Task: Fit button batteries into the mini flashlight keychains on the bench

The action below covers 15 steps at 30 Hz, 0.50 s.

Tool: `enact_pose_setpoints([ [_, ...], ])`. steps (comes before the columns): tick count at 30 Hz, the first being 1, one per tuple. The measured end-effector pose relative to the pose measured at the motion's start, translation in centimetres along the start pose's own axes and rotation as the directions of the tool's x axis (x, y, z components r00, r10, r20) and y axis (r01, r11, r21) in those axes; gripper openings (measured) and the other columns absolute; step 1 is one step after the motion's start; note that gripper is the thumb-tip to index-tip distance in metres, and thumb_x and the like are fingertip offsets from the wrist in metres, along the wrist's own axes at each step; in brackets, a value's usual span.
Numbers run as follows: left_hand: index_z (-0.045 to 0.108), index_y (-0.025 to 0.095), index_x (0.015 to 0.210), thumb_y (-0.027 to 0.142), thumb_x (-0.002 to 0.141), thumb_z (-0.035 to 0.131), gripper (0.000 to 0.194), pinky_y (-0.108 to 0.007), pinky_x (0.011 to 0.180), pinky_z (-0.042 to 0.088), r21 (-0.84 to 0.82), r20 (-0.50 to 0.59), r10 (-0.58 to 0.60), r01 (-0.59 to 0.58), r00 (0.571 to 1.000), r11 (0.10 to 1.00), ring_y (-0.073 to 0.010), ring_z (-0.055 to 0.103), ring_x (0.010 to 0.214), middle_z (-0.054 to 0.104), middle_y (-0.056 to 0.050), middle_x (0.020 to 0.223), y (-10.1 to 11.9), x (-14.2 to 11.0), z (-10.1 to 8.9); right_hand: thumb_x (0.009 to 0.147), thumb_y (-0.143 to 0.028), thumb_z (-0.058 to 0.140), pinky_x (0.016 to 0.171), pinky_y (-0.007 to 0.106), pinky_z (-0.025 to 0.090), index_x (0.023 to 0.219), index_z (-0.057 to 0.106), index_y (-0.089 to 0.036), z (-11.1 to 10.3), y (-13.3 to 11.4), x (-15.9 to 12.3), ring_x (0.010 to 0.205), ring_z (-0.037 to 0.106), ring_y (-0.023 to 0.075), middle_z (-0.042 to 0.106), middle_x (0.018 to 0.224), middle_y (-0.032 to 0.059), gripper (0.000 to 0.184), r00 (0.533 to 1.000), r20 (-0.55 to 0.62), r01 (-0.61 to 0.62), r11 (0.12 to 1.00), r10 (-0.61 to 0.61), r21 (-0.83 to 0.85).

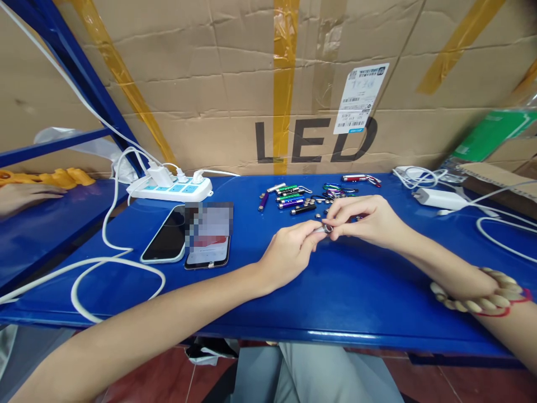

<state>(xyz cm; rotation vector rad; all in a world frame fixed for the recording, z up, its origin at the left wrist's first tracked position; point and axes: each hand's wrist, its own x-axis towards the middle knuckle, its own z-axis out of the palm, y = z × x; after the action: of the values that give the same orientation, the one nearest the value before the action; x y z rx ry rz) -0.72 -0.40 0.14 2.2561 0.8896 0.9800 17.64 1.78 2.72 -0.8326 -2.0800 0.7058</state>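
My left hand [289,252] is closed around a small silver keychain flashlight [323,229], whose body is mostly hidden by the fingers. The fingertips of my right hand [364,221] pinch at its right end; whether a small loose part is between them I cannot make out. Just beyond my hands lie several pen-like keychain flashlights in green, blue, purple and black [302,209]. Small round button cells [318,216] are scattered among them. A red keychain flashlight [354,178] with a clip lies farther back.
To the left lie two phones, one dark [165,235] and one lit [210,240], before a white power strip [168,190]. White cables loop over the blue table [260,302]. A white adapter [440,198] lies right. A large cardboard box [235,84] stands behind. Another person's hand [29,196] shows far left.
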Motion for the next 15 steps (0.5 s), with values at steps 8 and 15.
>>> enact_pose_setpoints([
  [8, 0.063, 0.015, 0.089, 0.021, 0.087, 0.041, 0.023, -0.022, 0.065, 0.043, 0.062, -0.004, 0.024, -0.023, 1.000, 0.998, -0.0127, 0.057, 0.068, 0.064, -0.002, 0.076, -0.27, -0.16, 0.23, 0.060, -0.036, 0.074, 0.047, 0.021, 0.043, 0.050, 0.063, -0.017, 0.38, 0.04, 0.04, 0.051, 0.053, 0.0089, 0.060, 0.056, 0.0015, 0.025, 0.999, 0.024, 0.029, 0.999, -0.029, 0.038],
  [15, 0.066, 0.016, 0.095, 0.022, 0.085, 0.047, 0.022, -0.024, 0.068, 0.045, 0.075, -0.086, 0.025, -0.019, 0.996, 0.997, -0.0144, 0.060, 0.072, 0.068, -0.004, 0.087, -0.72, -0.08, 0.30, 0.056, -0.042, 0.075, 0.043, 0.021, 0.036, 0.046, 0.057, -0.014, 0.56, 0.52, 0.02, 0.046, 0.046, 0.0080, 0.053, 0.050, 0.0000, 0.035, 0.991, 0.035, -0.133, 0.989, 0.131, 0.058],
])
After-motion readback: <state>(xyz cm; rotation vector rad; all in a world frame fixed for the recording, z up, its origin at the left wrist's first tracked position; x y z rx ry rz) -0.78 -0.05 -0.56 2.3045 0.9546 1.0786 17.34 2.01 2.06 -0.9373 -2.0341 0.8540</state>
